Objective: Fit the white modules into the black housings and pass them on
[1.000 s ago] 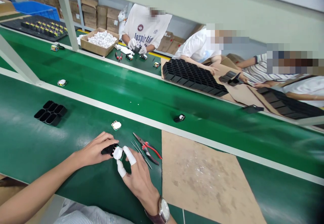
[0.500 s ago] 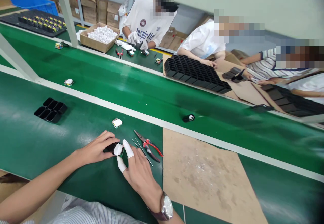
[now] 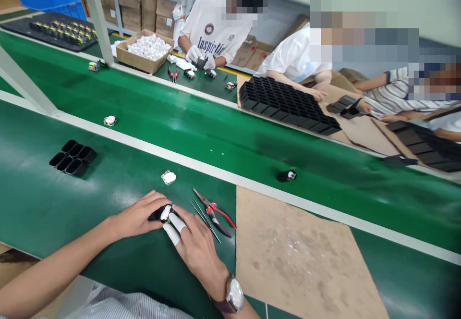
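Note:
My left hand (image 3: 140, 212) is closed around a small black plastic case (image 3: 156, 214), its open end facing right. A circuit board with a white pad (image 3: 166, 212) sits partly inside that opening. My right hand (image 3: 192, 237) wears white finger cots on two fingers, which press against the board; some of it is hidden behind them. Just beyond my hands lies another circuit board (image 3: 168, 177) topped with white. Right of it are a pair of tweezers (image 3: 205, 222) and red-handled pliers (image 3: 215, 212).
Several empty black cases (image 3: 74, 157) stand grouped at left. A brown cardboard sheet (image 3: 288, 251) covers the bench at right. Behind a white rail, a green conveyor belt (image 3: 187, 131) carries a circuit board (image 3: 110, 120) and a black case (image 3: 287, 176). Co-workers sit across the belt.
My right fingers have moved left onto the board, which sits deeper in the case. The pieces on the belt have shifted right. The view has moved slightly.

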Demonstrator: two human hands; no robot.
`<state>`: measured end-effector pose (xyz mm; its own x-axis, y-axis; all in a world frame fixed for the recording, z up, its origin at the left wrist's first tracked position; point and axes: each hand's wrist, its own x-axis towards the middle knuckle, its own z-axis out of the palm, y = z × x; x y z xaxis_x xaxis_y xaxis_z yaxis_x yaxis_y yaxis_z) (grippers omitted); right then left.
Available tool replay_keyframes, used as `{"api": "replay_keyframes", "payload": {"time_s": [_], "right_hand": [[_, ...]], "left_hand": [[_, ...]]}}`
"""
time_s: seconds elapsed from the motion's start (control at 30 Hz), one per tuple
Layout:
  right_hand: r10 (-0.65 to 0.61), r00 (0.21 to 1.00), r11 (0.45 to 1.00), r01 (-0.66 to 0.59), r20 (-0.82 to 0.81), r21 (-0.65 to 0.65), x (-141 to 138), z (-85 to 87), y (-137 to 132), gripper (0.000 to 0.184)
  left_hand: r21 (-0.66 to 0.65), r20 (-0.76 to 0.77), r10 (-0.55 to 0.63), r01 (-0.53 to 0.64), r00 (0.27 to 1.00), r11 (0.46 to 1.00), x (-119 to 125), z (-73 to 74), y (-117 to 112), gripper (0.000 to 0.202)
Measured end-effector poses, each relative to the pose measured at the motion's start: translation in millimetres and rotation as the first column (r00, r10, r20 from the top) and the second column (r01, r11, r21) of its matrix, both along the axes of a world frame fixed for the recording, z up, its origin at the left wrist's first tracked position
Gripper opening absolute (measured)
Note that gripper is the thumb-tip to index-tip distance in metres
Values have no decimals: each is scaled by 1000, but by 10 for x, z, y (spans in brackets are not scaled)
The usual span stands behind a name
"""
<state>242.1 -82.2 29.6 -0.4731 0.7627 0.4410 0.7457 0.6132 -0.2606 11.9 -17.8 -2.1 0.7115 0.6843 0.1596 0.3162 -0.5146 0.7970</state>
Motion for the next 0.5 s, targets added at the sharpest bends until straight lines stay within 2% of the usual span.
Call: {"api": "replay_keyframes", "payload": {"time_s": [0.23, 0.33, 0.5], "right_hand": [[4, 999, 995, -7, -34, -96, -111, -159, 25, 25], [20, 997, 996, -27, -78, -89, -141, -233, 42, 27], [-32, 990, 998, 25, -134, -52, -114, -261, 20, 32]], "left_hand": [[-35, 6, 25, -25, 1000, 999, -23, 1, 29, 47], [-26, 24, 31, -31, 999, 999, -31, -4, 32, 47], [-7, 45, -13, 13, 999, 1000, -19, -25, -2, 59]]}}
